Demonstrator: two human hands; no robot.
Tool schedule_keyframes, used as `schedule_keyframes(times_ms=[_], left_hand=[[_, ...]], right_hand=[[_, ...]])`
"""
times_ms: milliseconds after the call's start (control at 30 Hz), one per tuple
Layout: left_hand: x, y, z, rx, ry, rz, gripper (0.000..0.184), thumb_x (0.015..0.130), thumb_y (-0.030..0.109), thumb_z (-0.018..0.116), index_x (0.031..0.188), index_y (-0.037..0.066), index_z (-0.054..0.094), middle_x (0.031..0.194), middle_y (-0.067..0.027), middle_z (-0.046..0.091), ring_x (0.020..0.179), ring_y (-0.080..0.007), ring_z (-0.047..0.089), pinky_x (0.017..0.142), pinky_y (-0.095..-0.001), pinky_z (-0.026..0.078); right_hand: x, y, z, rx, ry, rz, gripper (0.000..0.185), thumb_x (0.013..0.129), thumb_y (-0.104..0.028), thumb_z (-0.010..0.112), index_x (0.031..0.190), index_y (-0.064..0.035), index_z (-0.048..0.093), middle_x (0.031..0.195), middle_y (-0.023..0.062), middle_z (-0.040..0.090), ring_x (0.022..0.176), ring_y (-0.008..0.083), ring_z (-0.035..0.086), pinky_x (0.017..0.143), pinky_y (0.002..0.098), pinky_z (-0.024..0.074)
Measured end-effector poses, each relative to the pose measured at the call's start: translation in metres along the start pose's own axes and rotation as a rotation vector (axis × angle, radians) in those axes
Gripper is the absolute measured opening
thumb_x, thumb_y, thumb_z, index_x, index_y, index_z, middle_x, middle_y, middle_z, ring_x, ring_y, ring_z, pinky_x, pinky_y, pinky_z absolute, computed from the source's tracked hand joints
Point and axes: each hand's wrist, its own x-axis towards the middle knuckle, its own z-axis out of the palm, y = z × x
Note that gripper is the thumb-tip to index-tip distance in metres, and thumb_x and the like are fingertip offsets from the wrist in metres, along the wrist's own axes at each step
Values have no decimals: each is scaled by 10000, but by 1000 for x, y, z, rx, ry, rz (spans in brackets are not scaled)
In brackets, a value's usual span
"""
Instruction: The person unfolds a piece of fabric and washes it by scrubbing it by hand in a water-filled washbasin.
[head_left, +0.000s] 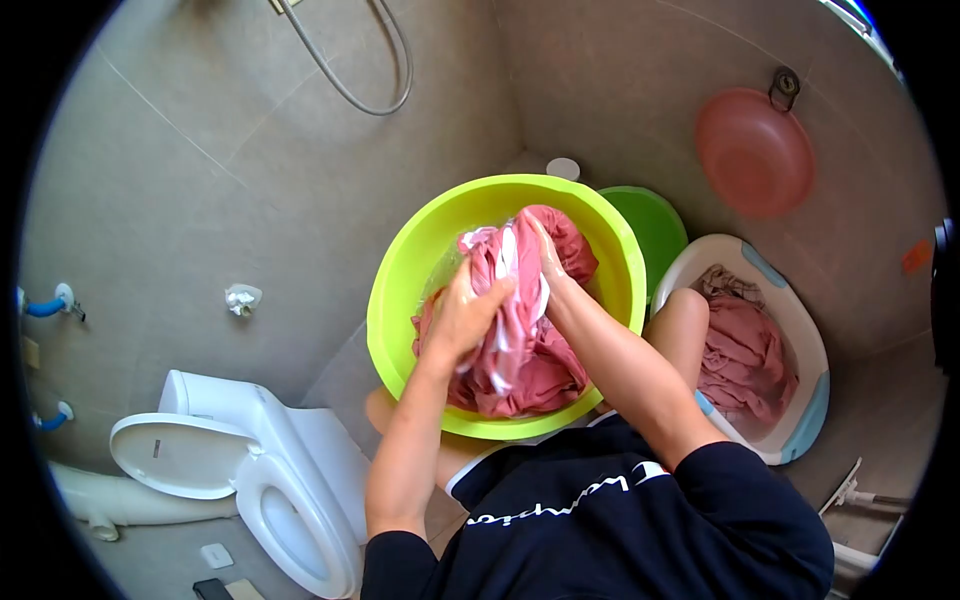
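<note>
A large yellow-green basin (pixel 393 345) holds wet pink cloth (pixel 545 375) and some water. Over it, my left hand (pixel 466 315) is closed round a bunched pink and white part of the cloth. My right hand (pixel 543 250) presses against the other side of the same bunch, its fingers near the upper fold and partly hidden by the fabric. Between the two hands the cloth hangs down, smeared a little by motion, onto the rest of the pile.
Right of the basin stands a white and blue tub (pixel 808 400) with more pink cloth. Behind is a green basin (pixel 655 235). A pink basin (pixel 757 150) hangs on the wall. A white toilet (pixel 290 500) stands at lower left, a shower hose (pixel 350 95) above.
</note>
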Motion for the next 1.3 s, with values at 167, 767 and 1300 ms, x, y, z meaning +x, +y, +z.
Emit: schedule_keyframes(times_ms=[167, 767, 1300], left_hand=[[-23, -18, -10, -547, -44, -182, 775, 888, 565, 490, 1390, -4, 330, 1355, -173, 450, 1248, -262, 442, 1053, -351, 338], [106, -76, -2, -974, -173, -434, 474, 838, 336, 638, 1172, 10, 556, 1121, -138, 623, 1018, -259, 610, 931, -365, 476], [37, -35, 18, 223, -236, 74, 831, 905, 453, 526, 1462, 0, 108, 1360, -199, 439, 1250, -265, 447, 1041, -341, 349]], right_hand=[[-11, -17, 30, -76, -36, 70, 370, 819, -261, 512, 1006, 45, 604, 896, 190, 663, 797, 303, 650, 788, 391, 527], [-51, -6, 1, -393, -174, 130, 580, 806, -192, 610, 1303, -19, 366, 1148, 110, 546, 1016, 190, 569, 915, 341, 475], [-32, -26, -33, 302, 64, 322, 410, 871, -383, 615, 1130, -66, 594, 1110, 132, 640, 992, 263, 626, 918, 440, 487]])
